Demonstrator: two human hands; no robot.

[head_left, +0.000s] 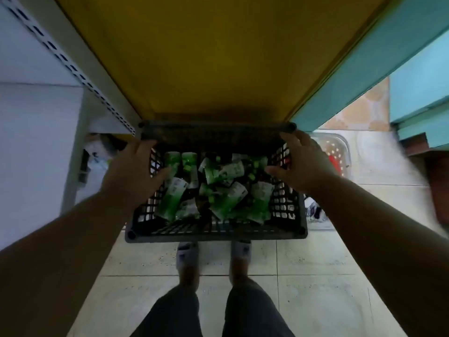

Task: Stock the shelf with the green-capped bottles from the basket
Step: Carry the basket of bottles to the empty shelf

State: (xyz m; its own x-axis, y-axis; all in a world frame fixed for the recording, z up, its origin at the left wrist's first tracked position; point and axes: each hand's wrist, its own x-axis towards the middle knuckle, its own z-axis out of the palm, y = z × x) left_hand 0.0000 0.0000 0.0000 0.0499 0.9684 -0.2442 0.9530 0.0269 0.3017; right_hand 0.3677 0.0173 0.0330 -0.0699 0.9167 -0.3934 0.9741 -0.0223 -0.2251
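Bottles [213, 188] with green caps lie piled inside a black basket [216, 235], whose far edge is at the yellow shelf [213, 57]. Left hand [136, 171] grips the basket's left wall and right hand [301, 164] grips its right wall, above the tiled floor [303, 276].

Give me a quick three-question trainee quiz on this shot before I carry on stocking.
1. True or false: the yellow shelf already holds bottles.
2. Where are the hands? A) both on the basket's side walls B) both on the shelf C) one lifting a bottle
3. Fill in: the bottles lie ____ in the basket, not standing in rows.

Key
1. False: no bottles show on it.
2. A: left hand on the left wall, right hand on the right wall.
3. Jumbled.
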